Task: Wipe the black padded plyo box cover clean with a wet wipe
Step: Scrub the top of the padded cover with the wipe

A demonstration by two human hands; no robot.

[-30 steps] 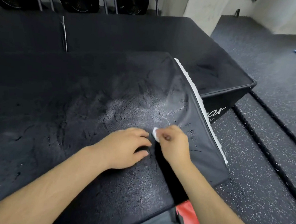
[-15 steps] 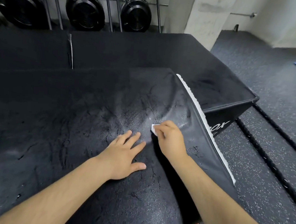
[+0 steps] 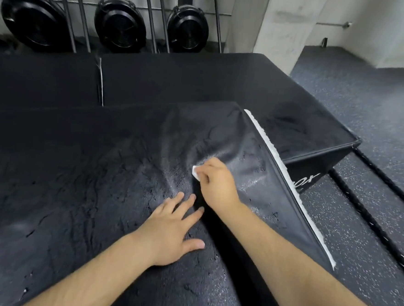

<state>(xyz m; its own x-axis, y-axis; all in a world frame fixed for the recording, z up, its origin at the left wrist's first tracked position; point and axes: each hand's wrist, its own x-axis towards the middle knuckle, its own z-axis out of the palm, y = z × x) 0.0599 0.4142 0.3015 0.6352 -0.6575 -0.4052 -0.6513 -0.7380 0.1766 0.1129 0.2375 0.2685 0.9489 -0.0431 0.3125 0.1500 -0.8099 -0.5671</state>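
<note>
Left hand (image 3: 174, 232) is laid flat on the cover (image 3: 74, 179), fingers straight and spread, nothing gripped. The cover is pinned by it. Just beyond, the right hand (image 3: 218, 182) is curled round a folded wipe (image 3: 195, 172) and pressed to the cover near its right side. Only a white corner of the wipe is seen. Hands are near each other; contact cannot be told. The cover is spread wide and wrinkled, with pale streaks around the wipe and a white strip (image 3: 279, 167) along the hanging right hem.

Risks:
- The loose cover could be bunched or dragged by a stroke if the left hand's pressure is eased.
- Patches could be missed, since the wipe is small.
- The wipe could be snagged on cracked spots.

Further back, a second box (image 3: 201, 81), speckled floor (image 3: 367, 104) and round black units (image 3: 120, 27) at the wall are seen.
</note>
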